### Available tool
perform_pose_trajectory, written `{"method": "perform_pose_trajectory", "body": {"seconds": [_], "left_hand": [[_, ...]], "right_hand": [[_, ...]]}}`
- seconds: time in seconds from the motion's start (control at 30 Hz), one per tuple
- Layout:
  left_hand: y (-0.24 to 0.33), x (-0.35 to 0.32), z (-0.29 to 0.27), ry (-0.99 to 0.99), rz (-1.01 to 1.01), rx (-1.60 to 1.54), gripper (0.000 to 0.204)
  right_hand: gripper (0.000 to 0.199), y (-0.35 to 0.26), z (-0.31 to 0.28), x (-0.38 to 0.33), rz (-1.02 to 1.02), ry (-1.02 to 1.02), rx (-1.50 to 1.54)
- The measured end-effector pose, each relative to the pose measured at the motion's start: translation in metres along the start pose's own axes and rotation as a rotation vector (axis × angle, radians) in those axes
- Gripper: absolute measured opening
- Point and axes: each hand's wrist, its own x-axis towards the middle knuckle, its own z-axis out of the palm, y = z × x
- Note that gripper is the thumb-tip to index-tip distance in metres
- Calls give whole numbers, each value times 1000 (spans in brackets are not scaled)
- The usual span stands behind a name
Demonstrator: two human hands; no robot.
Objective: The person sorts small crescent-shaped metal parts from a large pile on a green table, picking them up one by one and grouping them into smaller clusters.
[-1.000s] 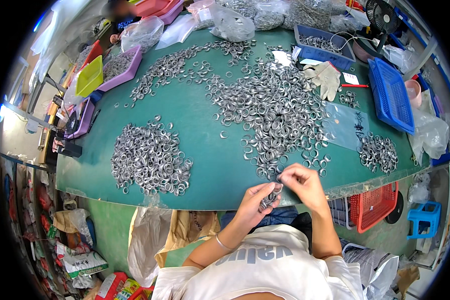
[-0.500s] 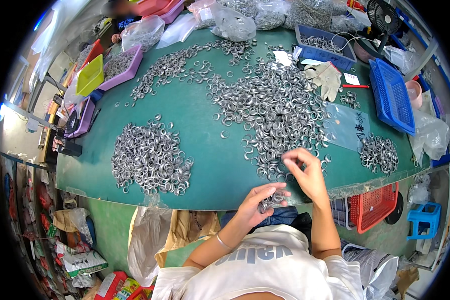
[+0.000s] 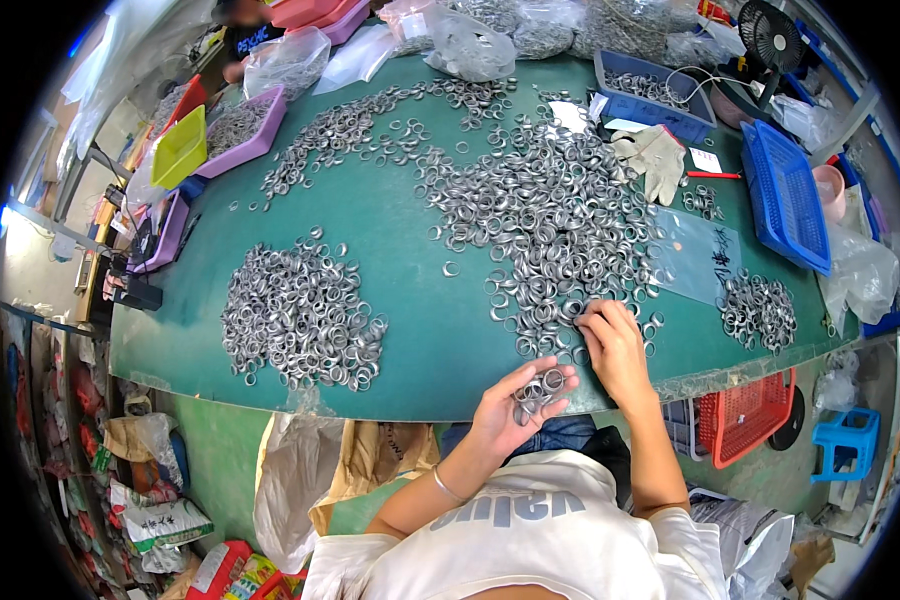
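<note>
Several grey metal rings [image 3: 537,391] lie in the palm of my left hand [image 3: 505,412], whose fingers curl round them just off the table's front edge. My right hand [image 3: 615,350] reaches over the near right side of a large heap of metal rings [image 3: 550,220]. Its thumb and fingertips are pinched together at the heap's edge, seemingly on one ring, partly hidden by the fingers. A second pile of rings [image 3: 300,315] lies to the left on the green table [image 3: 430,340]. At the right, beside a clear plastic bag [image 3: 698,255], is a smaller ring pile [image 3: 757,310].
A work glove [image 3: 653,160], a red pen [image 3: 714,175] and blue baskets [image 3: 785,195] lie at the right. At the back stand a blue tray [image 3: 652,95], bags of parts [image 3: 470,45] and a fan [image 3: 768,38]. A person [image 3: 245,35] is at the far left.
My right hand has shifted slightly right, its fingers closing downward onto the heap's edge. My left hand has turned a little, showing more of the rings in its palm.
</note>
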Motion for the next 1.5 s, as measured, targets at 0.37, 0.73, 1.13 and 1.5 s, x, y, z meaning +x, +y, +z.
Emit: {"method": "perform_pose_trajectory", "body": {"seconds": [0.37, 0.73, 1.13, 1.5], "left_hand": [[-4, 2, 3, 59, -6, -11, 24], [-4, -3, 0, 89, 35, 153, 22], [-2, -3, 8, 143, 153, 321, 27], [-4, -4, 4, 171, 131, 302, 20]], "right_hand": [[16, 2, 21, 41, 125, 131, -95], [9, 0, 17, 30, 418, 42, 648], [19, -23, -7, -12, 608, -233, 1362], [10, 88, -89, -36, 397, 499, -617]]}}
